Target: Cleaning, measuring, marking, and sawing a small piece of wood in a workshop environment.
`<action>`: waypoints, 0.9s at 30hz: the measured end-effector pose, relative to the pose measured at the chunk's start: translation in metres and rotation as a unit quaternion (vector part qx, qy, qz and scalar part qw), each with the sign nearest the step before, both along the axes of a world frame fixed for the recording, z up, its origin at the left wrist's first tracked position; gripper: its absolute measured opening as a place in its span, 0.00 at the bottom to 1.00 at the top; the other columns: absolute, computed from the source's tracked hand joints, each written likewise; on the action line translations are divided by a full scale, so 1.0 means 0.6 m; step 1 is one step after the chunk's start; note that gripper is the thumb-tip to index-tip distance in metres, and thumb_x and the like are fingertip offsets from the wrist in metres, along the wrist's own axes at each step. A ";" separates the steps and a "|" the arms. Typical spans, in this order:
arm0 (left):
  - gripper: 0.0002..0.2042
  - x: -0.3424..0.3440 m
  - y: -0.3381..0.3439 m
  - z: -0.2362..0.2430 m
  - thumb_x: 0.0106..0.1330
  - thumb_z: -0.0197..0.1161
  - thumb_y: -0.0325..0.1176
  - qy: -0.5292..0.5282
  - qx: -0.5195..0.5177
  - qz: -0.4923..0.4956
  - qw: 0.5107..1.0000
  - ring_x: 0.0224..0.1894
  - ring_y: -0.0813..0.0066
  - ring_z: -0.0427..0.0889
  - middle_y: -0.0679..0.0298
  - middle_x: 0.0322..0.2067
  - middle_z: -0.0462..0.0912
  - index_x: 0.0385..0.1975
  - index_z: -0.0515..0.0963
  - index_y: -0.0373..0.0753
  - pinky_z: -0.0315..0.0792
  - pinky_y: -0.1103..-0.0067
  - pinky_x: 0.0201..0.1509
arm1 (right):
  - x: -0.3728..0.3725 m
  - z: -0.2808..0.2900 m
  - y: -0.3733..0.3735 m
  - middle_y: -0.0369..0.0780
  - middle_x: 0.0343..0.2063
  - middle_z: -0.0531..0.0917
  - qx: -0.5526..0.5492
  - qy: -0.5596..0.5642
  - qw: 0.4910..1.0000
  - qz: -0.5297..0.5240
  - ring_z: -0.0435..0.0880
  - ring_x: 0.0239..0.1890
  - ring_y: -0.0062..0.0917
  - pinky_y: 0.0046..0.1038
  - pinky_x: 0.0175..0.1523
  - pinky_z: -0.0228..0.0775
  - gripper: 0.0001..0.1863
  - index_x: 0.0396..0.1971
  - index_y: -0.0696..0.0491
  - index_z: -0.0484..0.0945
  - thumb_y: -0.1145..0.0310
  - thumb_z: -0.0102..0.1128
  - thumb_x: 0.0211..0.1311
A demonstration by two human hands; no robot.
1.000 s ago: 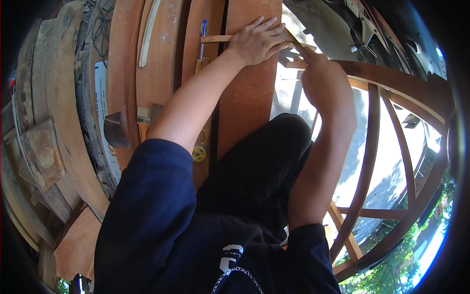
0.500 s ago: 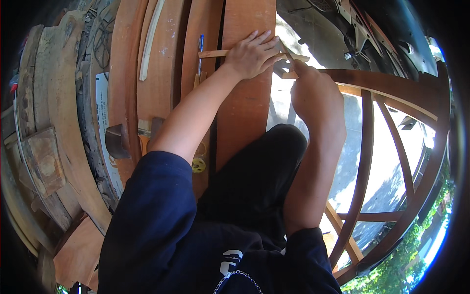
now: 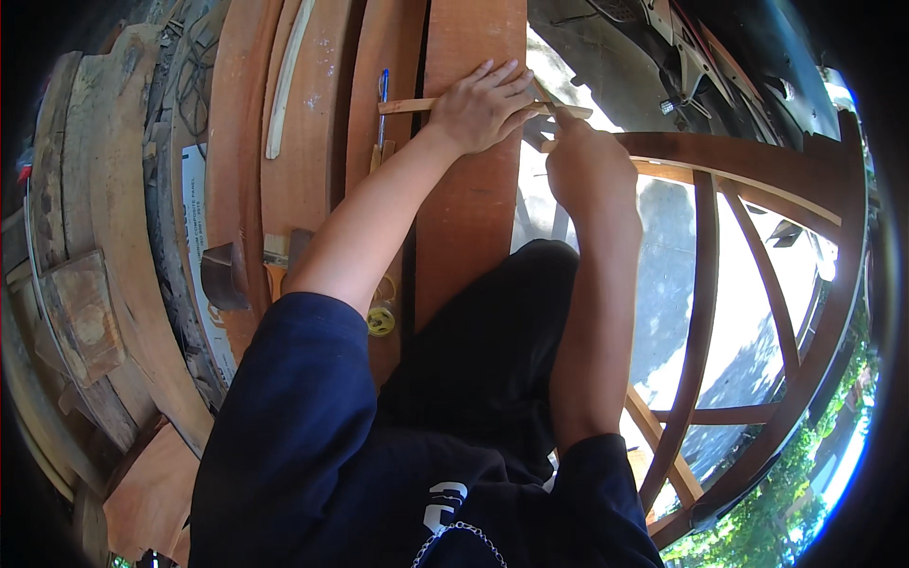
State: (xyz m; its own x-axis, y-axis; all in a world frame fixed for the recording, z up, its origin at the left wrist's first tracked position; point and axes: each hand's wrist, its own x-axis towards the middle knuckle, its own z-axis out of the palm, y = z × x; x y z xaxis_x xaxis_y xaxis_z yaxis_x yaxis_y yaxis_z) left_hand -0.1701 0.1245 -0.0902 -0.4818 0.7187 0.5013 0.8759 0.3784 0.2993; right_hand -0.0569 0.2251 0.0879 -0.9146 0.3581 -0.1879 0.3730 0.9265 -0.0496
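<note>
Over the reddish plank, I have the left hand flat across a wooden strip; my right hand grips a slender tool.

Plank leaves room nearside; frame perhaps blocks rightward.

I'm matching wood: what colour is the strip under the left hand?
The strip is light brown, best seen in the head view.

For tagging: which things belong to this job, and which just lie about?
In use:
left hand on thin tan wooden strip
broad reddish-brown wooden plank
right hand gripping slim tool, kind unclear

Lying about, seemingly:
long pale wooden stick
round yellow object
</note>
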 end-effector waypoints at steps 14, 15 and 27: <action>0.15 -0.001 0.001 0.003 0.75 0.58 0.47 -0.009 -0.022 -0.011 1.000 0.70 0.57 0.74 0.62 0.66 0.78 0.51 0.81 0.46 0.69 0.58 0.73 | -0.003 0.007 -0.005 0.49 0.31 0.89 -0.012 0.009 1.000 0.021 0.91 0.37 0.41 0.41 0.41 0.83 0.10 0.40 0.56 0.84 0.70 0.56 0.64; 0.15 0.000 0.001 0.004 0.75 0.58 0.48 -0.012 -0.020 -0.011 1.000 0.70 0.57 0.74 0.62 0.65 0.78 0.51 0.81 0.45 0.69 0.58 0.73 | -0.001 0.007 -0.005 0.49 0.31 0.89 0.013 -0.002 1.000 -0.011 0.91 0.37 0.41 0.41 0.41 0.83 0.10 0.40 0.56 0.84 0.70 0.56 0.64; 0.15 0.001 0.002 0.003 0.76 0.58 0.48 -0.040 -0.030 0.005 0.999 0.69 0.56 0.75 0.60 0.64 0.80 0.49 0.82 0.45 0.69 0.57 0.72 | 0.009 -0.021 0.002 0.48 0.28 0.88 -0.005 0.041 0.999 0.019 0.91 0.34 0.40 0.40 0.38 0.83 0.10 0.41 0.57 0.83 0.71 0.56 0.64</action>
